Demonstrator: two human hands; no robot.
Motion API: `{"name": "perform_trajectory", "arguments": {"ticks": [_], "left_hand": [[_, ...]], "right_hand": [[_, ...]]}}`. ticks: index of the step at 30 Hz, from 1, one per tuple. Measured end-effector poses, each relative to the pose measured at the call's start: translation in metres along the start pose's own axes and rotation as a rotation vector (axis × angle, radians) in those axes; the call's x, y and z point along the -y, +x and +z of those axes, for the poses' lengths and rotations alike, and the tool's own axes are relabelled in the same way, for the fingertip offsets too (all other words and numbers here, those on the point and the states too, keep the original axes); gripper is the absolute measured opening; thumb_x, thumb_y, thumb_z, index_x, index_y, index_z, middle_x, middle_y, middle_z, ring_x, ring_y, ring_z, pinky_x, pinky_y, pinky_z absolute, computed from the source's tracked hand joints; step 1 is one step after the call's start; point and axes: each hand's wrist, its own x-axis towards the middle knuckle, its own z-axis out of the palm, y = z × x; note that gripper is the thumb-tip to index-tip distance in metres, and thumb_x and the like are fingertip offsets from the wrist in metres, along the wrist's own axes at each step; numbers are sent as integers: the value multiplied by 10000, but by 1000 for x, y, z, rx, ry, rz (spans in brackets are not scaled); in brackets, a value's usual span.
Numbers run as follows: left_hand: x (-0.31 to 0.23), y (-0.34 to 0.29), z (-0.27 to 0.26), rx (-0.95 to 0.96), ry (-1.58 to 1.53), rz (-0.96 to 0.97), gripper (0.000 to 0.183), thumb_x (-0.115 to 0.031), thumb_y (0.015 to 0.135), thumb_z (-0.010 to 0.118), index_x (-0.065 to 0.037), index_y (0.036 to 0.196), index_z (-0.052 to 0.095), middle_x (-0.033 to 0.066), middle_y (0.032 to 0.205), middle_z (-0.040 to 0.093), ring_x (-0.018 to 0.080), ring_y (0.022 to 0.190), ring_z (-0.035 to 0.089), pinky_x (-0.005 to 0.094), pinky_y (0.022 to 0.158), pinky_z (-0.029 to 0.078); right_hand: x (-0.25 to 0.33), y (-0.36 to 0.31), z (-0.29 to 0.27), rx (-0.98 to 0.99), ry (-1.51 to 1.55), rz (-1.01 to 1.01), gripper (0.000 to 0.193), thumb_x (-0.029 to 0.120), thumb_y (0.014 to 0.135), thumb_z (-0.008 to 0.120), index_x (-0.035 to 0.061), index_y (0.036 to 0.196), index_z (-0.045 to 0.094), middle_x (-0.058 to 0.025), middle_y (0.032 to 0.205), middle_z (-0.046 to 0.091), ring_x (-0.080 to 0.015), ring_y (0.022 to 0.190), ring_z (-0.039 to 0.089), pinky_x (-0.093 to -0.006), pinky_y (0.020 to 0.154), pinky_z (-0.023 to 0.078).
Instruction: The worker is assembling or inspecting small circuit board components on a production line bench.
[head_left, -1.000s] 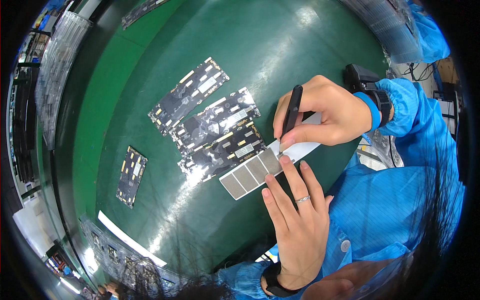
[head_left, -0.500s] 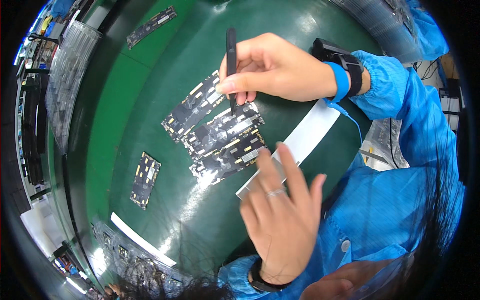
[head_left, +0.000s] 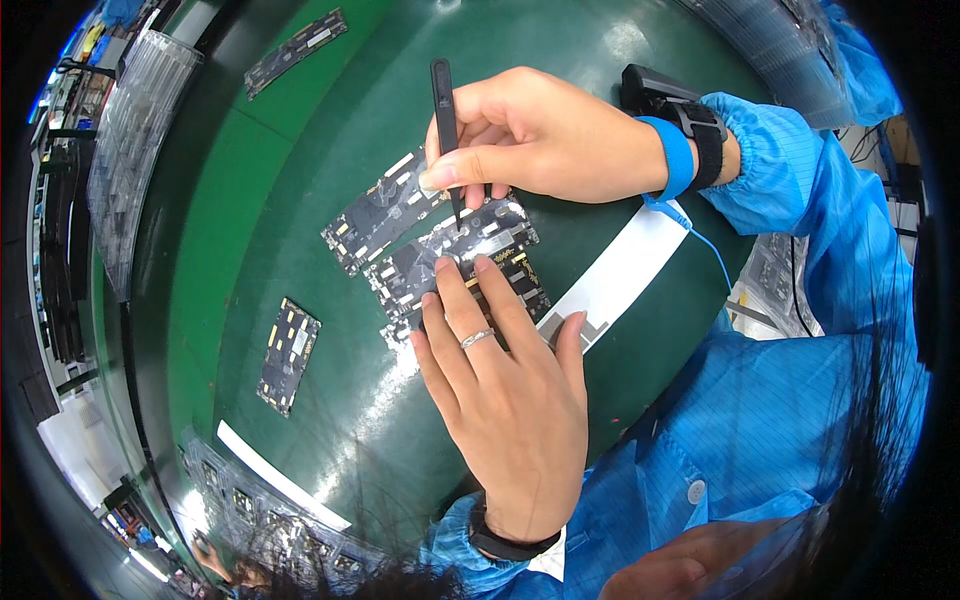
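Black tweezers (head_left: pixel 442 105) are pinched in my right hand (head_left: pixel 555 140), tips down at the middle one of three dark circuit boards. That middle board (head_left: pixel 405 272) has shiny clear film or tape on it. My left hand (head_left: pixel 515 400) lies with fingers spread, fingertips on the middle board and over the lower board (head_left: pixel 527 282), much of which it hides. The upper board (head_left: pixel 375 225) lies partly behind my right fingers. Right of my left thumb, a white strip (head_left: pixel 630 260) bears grey pieces (head_left: pixel 590 328).
One circuit board (head_left: pixel 289 355) lies apart at left, another (head_left: pixel 295 52) at far left. Clear plastic trays stand in stacks at left (head_left: pixel 130 150) and far right (head_left: pixel 770 50); trays with boards (head_left: pixel 245 505) sit near left by a white strip (head_left: pixel 275 478). A blue cord (head_left: pixel 715 255) trails from my right wrist.
My left hand has moved left and forward from above the white strip and come down onto the boards. The tweezers have shifted slightly left, still in my right hand.
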Motion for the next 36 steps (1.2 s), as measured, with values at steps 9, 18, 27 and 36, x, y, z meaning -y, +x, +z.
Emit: {"name": "perform_trajectory", "arguments": {"ticks": [9,18,27,36], "left_hand": [[-1,-2,1,10,13,-7,764,-382,917,778,53,1477,494,265,1503,475,439,1356,508,594,1152,417],[-1,1,-1,24,43,8,813,-454,921,756,31,1512,480,229,1549,467,428,1337,504,586,1145,385],[15,12,-13,10,69,45,784,-509,895,743,-28,1485,554,116,1558,499,346,1251,545,522,1100,407],[75,22,-24,47,-142,157,861,-278,724,916,-67,1478,556,111,1346,577,321,1253,559,483,1096,369]], "right_hand": [[-5,0,3,-44,-9,-60,306,267,1015,740,-34,1063,751,-86,886,748,-127,788,727,-269,687,593],[-3,-1,0,6,-76,-39,192,170,1022,731,1,1110,707,-49,993,733,-100,843,699,-241,717,562],[12,5,-35,-115,23,-231,296,284,1021,734,29,1171,752,-40,1047,746,-92,847,677,-248,727,553],[7,-2,-23,-126,95,-159,271,279,1040,706,42,1169,729,-36,1033,727,-107,816,680,-256,703,550]]}}
